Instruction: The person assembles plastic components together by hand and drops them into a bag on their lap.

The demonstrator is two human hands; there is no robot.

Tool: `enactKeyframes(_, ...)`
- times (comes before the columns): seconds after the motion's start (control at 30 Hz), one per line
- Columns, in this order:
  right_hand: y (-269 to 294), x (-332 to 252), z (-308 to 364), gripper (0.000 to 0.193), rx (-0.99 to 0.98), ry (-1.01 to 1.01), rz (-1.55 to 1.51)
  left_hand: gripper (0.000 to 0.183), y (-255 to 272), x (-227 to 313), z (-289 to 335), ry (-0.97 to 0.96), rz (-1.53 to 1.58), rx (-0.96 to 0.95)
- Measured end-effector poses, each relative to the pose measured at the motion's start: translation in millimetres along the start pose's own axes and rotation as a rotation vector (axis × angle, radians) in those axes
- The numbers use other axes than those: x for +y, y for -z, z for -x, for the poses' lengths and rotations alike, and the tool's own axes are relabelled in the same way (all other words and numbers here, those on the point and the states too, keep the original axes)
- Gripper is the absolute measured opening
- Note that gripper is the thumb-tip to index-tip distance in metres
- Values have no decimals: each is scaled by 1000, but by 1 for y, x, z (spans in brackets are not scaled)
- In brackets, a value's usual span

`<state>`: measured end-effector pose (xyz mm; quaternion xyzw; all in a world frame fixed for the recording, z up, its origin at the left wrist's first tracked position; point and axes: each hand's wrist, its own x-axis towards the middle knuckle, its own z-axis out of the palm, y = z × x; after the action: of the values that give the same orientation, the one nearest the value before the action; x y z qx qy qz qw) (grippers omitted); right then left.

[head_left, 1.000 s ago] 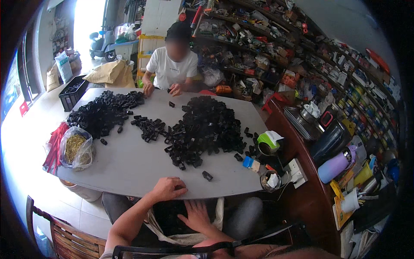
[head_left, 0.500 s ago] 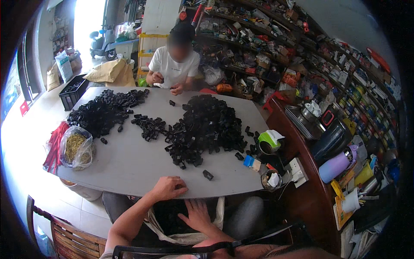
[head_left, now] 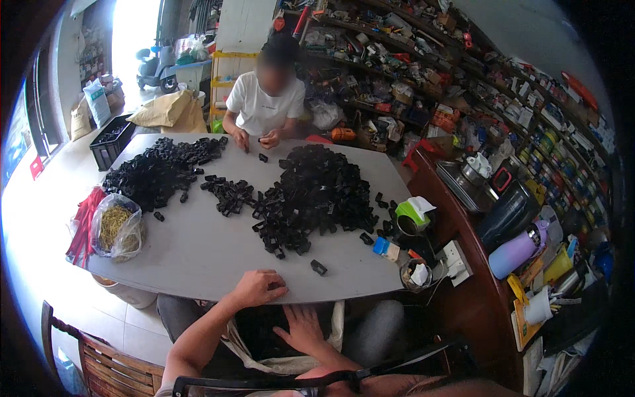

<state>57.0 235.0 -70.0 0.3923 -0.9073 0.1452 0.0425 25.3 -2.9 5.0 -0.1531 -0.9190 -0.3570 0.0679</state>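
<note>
My left hand point(head_left: 260, 288) rests on the near edge of the pale table point(head_left: 192, 261), its fingers loosely bent and apart with nothing seen in them. Just below the edge, my right hand point(head_left: 305, 329) has its fingers spread over the opening of a whitish sack point(head_left: 337, 324) on my lap; dark contents show dimly inside. A single small black plastic part point(head_left: 319, 267) lies beyond my left hand. Farther in, a large heap of the same black parts point(head_left: 321, 192) covers the middle right of the table.
Another black heap point(head_left: 155, 165) lies far left, near a clear bag of brass-coloured pieces point(head_left: 119, 228) and red strips point(head_left: 84, 225). A co-worker point(head_left: 268, 106) sits opposite. At right stand a glass jar point(head_left: 417, 274), a power strip point(head_left: 455, 261) and a purple bottle point(head_left: 518, 251).
The co-worker's hands have shifted, one coming down to the tabletop near a loose black part. My two hands have stayed in place.
</note>
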Motion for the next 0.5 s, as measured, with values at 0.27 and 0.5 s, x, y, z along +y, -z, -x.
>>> enactKeyframes(0.27,3,0,1,85,-36,-22,-6,30,1,2,0,-11,6,-12)
enactKeyframes(0.5,-3,2,0,85,-26,-1,-16,23,1,8,5,-86,-107,58)
